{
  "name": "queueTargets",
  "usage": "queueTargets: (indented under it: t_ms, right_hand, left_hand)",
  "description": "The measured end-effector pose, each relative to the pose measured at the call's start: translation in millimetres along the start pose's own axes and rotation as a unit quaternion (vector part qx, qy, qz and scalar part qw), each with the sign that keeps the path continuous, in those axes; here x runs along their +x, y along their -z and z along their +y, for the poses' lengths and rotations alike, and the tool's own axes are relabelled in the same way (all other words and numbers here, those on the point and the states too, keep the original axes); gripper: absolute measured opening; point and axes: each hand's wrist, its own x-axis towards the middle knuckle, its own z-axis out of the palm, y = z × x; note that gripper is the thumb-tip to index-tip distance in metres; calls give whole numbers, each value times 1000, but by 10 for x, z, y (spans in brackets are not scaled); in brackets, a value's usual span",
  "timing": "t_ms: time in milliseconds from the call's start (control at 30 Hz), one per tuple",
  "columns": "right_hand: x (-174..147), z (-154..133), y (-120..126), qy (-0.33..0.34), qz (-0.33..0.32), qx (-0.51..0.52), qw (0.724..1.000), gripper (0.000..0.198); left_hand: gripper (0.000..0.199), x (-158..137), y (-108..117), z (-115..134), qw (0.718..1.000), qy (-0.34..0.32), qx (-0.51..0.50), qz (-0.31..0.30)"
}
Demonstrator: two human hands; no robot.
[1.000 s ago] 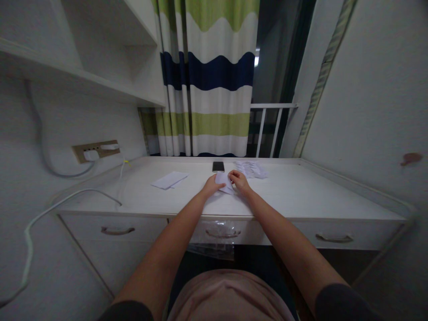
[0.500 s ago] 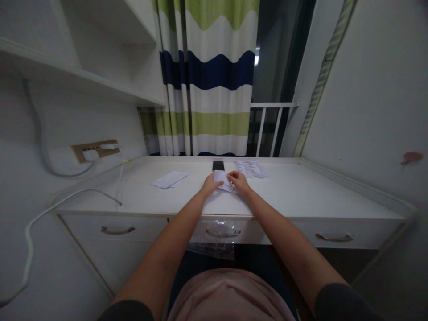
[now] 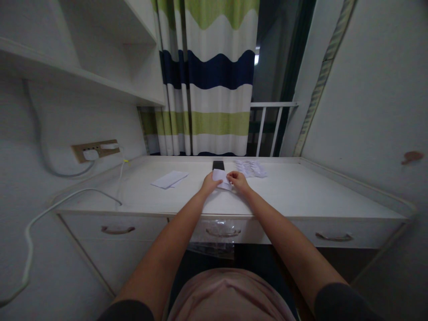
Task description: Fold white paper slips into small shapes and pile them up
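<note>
A small piece of white paper (image 3: 220,175) is held up between both hands, above the middle of the desk. My left hand (image 3: 209,183) grips its left side, with the thumb lying across the front. At the right edge, my right hand (image 3: 238,179) pinches the paper between thumb and curled fingers. Just behind the paper a dark phone-like rectangle (image 3: 218,165) lies on the desk. Several folded white paper pieces (image 3: 250,169) rest in a group behind my right hand. Flat white sheets (image 3: 170,179) lie to the left.
The white desk (image 3: 301,196) has drawers with metal handles along its front. A white cable (image 3: 83,191) crosses its left end near a wall socket (image 3: 95,150). Clear plastic (image 3: 219,227) hangs over the middle drawer. A striped curtain (image 3: 220,102) hangs behind the desk.
The held paper has shifted very slightly to the left and tilted a little. Both hands keep their hold, and the other things lie as before.
</note>
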Motion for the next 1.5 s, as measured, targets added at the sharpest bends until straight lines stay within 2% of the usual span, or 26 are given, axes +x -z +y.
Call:
queueTargets:
  t_ms: [300, 600, 800, 1500]
  right_hand:
    - [-7, -11, -3, -10, 0, -1, 1000, 16]
    - [12, 31, -6, -1, -1, -29, 1000, 19]
    - [-7, 33, 1, -11, -27, -16, 999, 24]
    - [16, 15, 0, -11, -5, -37, 999, 21]
  left_hand:
    - [40, 6, 9, -12, 1000, 4, -12, 10]
    - [40, 6, 8, 1, 999, 0, 23, 23]
    - [40, 16, 15, -9, 999, 4, 26, 36]
    - [41, 31, 29, -21, 998, -3, 19, 66]
